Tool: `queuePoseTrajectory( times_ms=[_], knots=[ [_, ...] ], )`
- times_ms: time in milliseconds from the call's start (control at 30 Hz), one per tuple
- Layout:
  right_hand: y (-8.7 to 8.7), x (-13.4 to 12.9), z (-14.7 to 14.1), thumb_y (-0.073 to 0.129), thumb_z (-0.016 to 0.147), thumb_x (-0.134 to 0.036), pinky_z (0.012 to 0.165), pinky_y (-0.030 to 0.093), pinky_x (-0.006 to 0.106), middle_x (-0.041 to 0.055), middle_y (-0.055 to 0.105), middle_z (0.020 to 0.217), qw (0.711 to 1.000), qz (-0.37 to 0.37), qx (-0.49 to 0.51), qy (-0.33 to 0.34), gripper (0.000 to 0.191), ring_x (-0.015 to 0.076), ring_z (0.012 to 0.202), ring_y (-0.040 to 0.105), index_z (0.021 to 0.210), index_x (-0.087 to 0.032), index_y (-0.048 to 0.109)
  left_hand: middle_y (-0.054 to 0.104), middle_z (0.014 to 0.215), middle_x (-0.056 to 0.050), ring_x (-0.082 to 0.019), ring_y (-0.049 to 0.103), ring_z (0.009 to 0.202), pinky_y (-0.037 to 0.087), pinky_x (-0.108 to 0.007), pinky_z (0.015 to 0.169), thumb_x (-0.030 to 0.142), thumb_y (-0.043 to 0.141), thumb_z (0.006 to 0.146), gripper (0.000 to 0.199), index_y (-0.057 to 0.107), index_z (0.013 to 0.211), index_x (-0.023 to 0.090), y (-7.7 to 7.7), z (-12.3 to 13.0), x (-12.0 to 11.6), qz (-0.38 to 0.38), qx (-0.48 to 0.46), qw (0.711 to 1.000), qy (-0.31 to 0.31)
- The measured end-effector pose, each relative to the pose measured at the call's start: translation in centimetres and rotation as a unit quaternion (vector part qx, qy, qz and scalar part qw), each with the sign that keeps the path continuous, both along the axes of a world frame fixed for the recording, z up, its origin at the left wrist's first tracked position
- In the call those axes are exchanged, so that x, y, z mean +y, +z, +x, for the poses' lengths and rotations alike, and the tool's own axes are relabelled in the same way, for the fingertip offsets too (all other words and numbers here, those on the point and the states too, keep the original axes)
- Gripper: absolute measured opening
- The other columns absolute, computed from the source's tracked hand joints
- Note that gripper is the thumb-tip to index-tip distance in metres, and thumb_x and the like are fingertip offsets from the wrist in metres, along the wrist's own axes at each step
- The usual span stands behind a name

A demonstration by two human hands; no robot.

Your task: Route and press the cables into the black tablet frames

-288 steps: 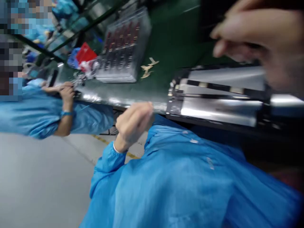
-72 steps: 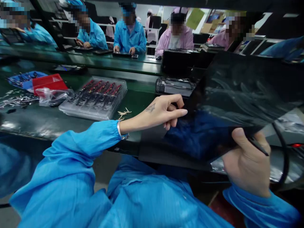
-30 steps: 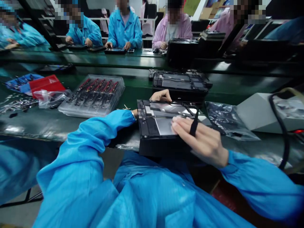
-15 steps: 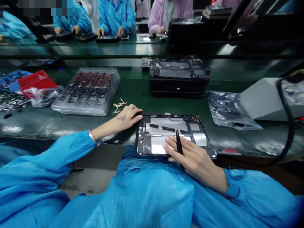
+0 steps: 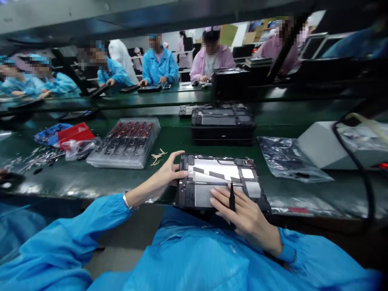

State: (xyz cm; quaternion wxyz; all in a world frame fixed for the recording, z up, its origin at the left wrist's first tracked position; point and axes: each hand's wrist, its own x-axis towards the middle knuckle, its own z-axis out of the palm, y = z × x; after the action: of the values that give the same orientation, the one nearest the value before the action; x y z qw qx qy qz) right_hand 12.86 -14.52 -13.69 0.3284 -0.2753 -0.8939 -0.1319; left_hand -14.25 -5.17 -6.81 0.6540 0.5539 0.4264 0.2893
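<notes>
An opened tablet (image 5: 218,166) with silver battery plates and dark strips lies at the table's front edge, before my body. My left hand (image 5: 169,171) grips its left edge, thumb on top and index finger along the upper left corner. Black tweezers (image 5: 232,197) stick up between the fingers of my right hand (image 5: 247,216). The fingertips of that hand rest on the lower middle of the tablet. Small tan strips (image 5: 158,157) lie on the table just beyond my left hand.
Behind the tablet stands a stack of similar devices (image 5: 222,131). To the left are a clear tray of parts (image 5: 124,143) and a red bin (image 5: 75,135). Rightward lie a plastic bag (image 5: 291,157) and a grey box (image 5: 321,143). People sit across the bench.
The view has tilted up, showing more people. My left thumb has moved onto the tablet's left edge, and the hand now grips it. My right hand stays on the tablet with the tweezers.
</notes>
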Motion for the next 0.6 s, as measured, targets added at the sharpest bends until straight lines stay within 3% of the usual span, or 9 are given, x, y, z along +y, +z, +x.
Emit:
queuePoseTrajectory(
  times_ms=[67, 167, 267, 367, 467, 600],
  knots=[
    [1.3, -0.1, 0.7, 0.062, 0.098, -0.01, 0.12, 0.043, 0.055, 0.0179, 0.065, 0.139, 0.999, 0.036, 0.007, 0.017, 0.032, 0.0299, 0.139, 0.055, 0.129, -0.009, 0.067, 0.071, 0.116, -0.006, -0.013, 0.07, 0.076, 0.053, -0.018, 0.058, 0.033, 0.087, 0.076, 0.094, 0.03, 0.151, 0.032, 1.6, 0.9, 0.0, 0.007, -0.022, 0.999, 0.032],
    [3.6, -0.3, 2.6, 0.069, 0.094, -0.014, 0.12, 0.046, 0.047, 0.0046, 0.07, 0.131, 0.994, 0.107, 0.019, 0.018, 0.025, 0.0236, 0.127, 0.066, 0.117, -0.024, 0.073, 0.073, 0.101, -0.003, -0.012, 0.067, 0.065, 0.053, -0.018, 0.054, 0.023, 0.086, 0.072, 0.093, 0.037, 0.15, 0.029, 4.9, 3.1, 2.2, 0.048, -0.025, 0.997, 0.048],
    [5.0, 0.8, 5.4, 0.076, 0.09, -0.017, 0.113, 0.054, 0.037, -0.0071, 0.074, 0.122, 0.994, 0.099, 0.045, -0.001, 0.028, 0.0178, 0.107, 0.075, 0.109, -0.038, 0.075, 0.072, 0.092, 0.001, -0.009, 0.063, 0.057, 0.049, -0.017, 0.051, 0.01, 0.077, 0.072, 0.081, 0.045, 0.145, 0.025, 8.7, 7.5, 7.1, 0.118, -0.053, 0.989, 0.069],
    [4.8, 3.6, 8.8, 0.074, 0.09, -0.015, 0.112, 0.055, 0.04, -0.0015, 0.071, 0.129, 0.996, 0.069, 0.053, 0.018, 0.034, 0.0211, 0.117, 0.071, 0.118, -0.035, 0.073, 0.068, 0.087, 0.003, -0.008, 0.062, 0.057, 0.052, -0.02, 0.057, 0.002, 0.067, 0.075, 0.065, 0.051, 0.135, 0.021, 11.8, 14.5, 14.1, 0.174, -0.086, 0.978, 0.07],
    [3.4, 6.2, 11.4, 0.06, 0.097, -0.01, 0.111, 0.055, 0.044, 0.0089, 0.071, 0.13, 0.99, 0.129, 0.052, -0.023, 0.029, 0.0239, 0.127, 0.065, 0.12, -0.022, 0.07, 0.063, 0.079, 0.003, -0.008, 0.059, 0.062, 0.053, -0.022, 0.068, -0.003, 0.06, 0.078, 0.049, 0.053, 0.122, 0.017, 13.0, 23.2, 21.2, 0.181, -0.09, 0.977, 0.066],
    [2.3, 7.1, 12.3, 0.049, 0.101, -0.012, 0.109, 0.056, 0.044, 0.0109, 0.072, 0.13, 0.99, 0.113, 0.039, -0.076, 0.026, 0.0242, 0.133, 0.062, 0.117, -0.016, 0.069, 0.057, 0.079, 0.003, -0.008, 0.054, 0.066, 0.053, -0.023, 0.073, 0.0, 0.054, 0.091, 0.036, 0.048, 0.124, 0.015, 11.7, 33.8, 28.0, 0.165, -0.055, 0.982, 0.077]
  ],
)
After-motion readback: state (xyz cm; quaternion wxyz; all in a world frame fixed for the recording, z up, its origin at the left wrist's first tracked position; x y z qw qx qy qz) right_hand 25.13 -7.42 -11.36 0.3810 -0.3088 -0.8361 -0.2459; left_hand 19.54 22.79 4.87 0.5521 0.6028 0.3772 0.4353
